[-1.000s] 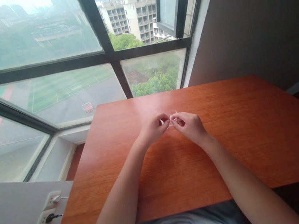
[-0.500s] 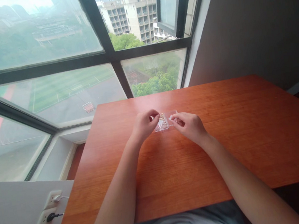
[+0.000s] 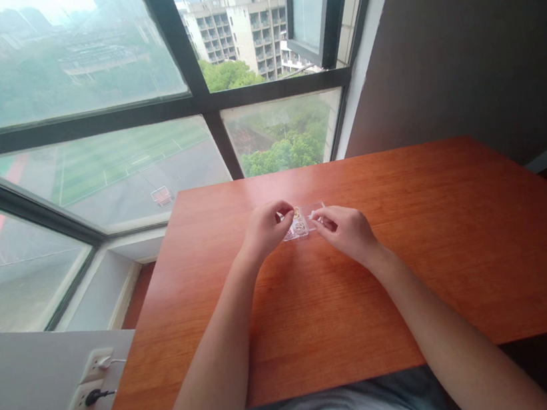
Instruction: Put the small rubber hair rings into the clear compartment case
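Observation:
A small clear plastic box (image 3: 301, 228) with tiny gold and pale pieces in it lies on the orange wooden table (image 3: 412, 261), between my hands. My left hand (image 3: 266, 228) hovers at the box's left edge, its fingers pinched together on something too small to make out. My right hand (image 3: 347, 230) is at the box's right edge with fingers closed on a thin white piece (image 3: 315, 213) that sticks out toward the box.
A large window (image 3: 138, 95) with dark frames stands beyond the table's far edge. A dark wall (image 3: 473, 37) runs along the right. Wall sockets with plugged cables (image 3: 95, 380) sit low on the left, beside the table's near corner.
My hands were touching in front of the box a second ago. The left hand has since drawn a little to the left, which uncovered the clear box. The right hand has hardly moved.

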{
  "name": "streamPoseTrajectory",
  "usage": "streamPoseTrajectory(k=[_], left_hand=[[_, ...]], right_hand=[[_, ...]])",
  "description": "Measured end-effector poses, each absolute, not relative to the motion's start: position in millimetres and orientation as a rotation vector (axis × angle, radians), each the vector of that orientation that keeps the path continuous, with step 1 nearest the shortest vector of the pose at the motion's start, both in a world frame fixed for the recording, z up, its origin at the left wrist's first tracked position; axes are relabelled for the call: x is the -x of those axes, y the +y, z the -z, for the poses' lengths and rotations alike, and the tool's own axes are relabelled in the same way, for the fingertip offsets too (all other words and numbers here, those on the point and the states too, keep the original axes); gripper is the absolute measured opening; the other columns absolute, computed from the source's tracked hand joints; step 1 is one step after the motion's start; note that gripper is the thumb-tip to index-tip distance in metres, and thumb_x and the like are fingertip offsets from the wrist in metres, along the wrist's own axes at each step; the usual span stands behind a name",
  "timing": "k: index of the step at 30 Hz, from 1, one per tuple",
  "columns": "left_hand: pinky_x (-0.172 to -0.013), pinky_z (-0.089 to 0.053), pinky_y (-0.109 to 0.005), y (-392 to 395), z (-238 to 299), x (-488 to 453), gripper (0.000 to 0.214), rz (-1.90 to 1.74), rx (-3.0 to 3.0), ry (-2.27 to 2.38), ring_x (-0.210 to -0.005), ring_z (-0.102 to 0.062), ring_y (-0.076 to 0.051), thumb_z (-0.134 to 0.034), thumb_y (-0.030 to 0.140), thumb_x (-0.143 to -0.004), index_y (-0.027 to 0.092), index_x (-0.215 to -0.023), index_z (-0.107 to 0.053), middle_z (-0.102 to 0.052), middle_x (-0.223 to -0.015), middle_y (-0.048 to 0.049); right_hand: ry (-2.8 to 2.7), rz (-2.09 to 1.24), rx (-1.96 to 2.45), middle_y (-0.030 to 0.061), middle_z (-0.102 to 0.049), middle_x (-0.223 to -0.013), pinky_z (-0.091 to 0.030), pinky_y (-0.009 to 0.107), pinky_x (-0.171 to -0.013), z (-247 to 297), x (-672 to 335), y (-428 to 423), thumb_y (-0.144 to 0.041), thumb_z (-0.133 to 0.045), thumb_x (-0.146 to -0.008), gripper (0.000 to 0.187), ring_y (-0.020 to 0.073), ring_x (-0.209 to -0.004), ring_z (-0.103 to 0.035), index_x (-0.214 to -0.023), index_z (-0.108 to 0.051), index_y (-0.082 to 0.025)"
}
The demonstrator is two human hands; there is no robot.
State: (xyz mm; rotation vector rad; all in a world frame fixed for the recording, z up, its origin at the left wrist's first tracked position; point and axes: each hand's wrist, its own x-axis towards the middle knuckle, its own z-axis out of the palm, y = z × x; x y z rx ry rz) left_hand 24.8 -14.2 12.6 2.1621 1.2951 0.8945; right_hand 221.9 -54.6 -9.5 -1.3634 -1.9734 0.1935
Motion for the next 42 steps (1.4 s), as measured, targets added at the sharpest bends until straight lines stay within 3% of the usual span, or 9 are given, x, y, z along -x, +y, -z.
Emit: streamPoseTrajectory(k=[8,14,18,23,32,36,42], left_hand=[[-0.063,-0.045,-0.025,-12,-9,-21,0.017,-0.856,-2.211,1.380,-0.067,-0.057,-0.013,-0.052,0.024,-0.085,0.018,-0.090,-0.067,-0.068,-0.082,-0.0026],[-0.095,-0.044,-0.038,-16,2,-31,0.031,-0.727,-2.516,1.459,-0.104,-0.054,-0.023,-0.052,0.024,-0.085,0.022,-0.114,-0.064,-0.058,-0.114,-0.0085],[-0.103,-0.038,-0.045,-18,8,-36,0.036,-0.641,-2.543,1.520,-0.118,-0.048,-0.028,-0.049,0.031,-0.089,0.023,-0.122,-0.060,-0.048,-0.131,-0.0110],[-0.106,-0.037,-0.045,-17,13,-36,0.034,-0.614,-2.544,1.509,-0.125,-0.043,-0.028,-0.049,0.036,-0.090,0.024,-0.121,-0.060,-0.045,-0.135,-0.0106],[-0.104,-0.040,-0.042,-10,16,-25,0.027,-0.730,-2.477,1.480,-0.120,-0.050,-0.025,-0.053,0.037,-0.089,0.020,-0.108,-0.062,-0.052,-0.128,-0.0111],[-0.102,-0.042,-0.041,-6,12,-13,0.044,-0.610,-2.383,1.419,-0.118,-0.052,-0.026,-0.057,0.045,-0.085,0.020,-0.122,-0.055,-0.053,-0.128,-0.0120],[-0.103,-0.040,-0.043,-5,9,3,0.093,-0.455,-2.325,1.337,-0.125,-0.046,-0.032,-0.076,0.054,-0.063,0.019,-0.140,-0.037,-0.047,-0.136,-0.0160]], right_hand=[[-1.984,-0.183,1.397,-0.0026,-0.057,-0.061,-0.035,0.023,-0.060,10,-222,-54,-0.025,-0.057,-0.083,0.012,0.0121,-0.058,-0.052,-0.085,-0.068,-0.022],[-2.004,-0.190,1.407,-0.0017,-0.061,-0.064,-0.036,0.023,-0.061,13,-222,-53,-0.025,-0.056,-0.083,0.013,0.0129,-0.060,-0.055,-0.087,-0.068,-0.022],[-2.020,-0.186,1.409,-0.0009,-0.062,-0.066,-0.036,0.023,-0.061,15,-222,-53,-0.026,-0.056,-0.083,0.014,0.0136,-0.062,-0.056,-0.088,-0.069,-0.023],[-2.028,-0.173,1.426,-0.0009,-0.063,-0.066,-0.035,0.024,-0.060,15,-222,-53,-0.027,-0.055,-0.084,0.014,0.0136,-0.062,-0.056,-0.088,-0.068,-0.023],[-2.002,-0.190,1.633,-0.0009,-0.065,-0.070,-0.032,0.025,-0.058,13,-224,-51,-0.028,-0.054,-0.084,0.015,0.0144,-0.065,-0.056,-0.089,-0.068,-0.024],[-1.884,-0.173,1.918,0.0013,-0.068,-0.082,-0.030,0.026,-0.056,16,-230,-46,-0.032,-0.054,-0.085,0.016,0.0161,-0.071,-0.058,-0.091,-0.066,-0.025],[-1.783,-0.152,2.095,0.0044,-0.064,-0.092,-0.030,0.027,-0.054,27,-238,-38,-0.040,-0.055,-0.085,0.022,0.0177,-0.076,-0.057,-0.095,-0.065,-0.024]])
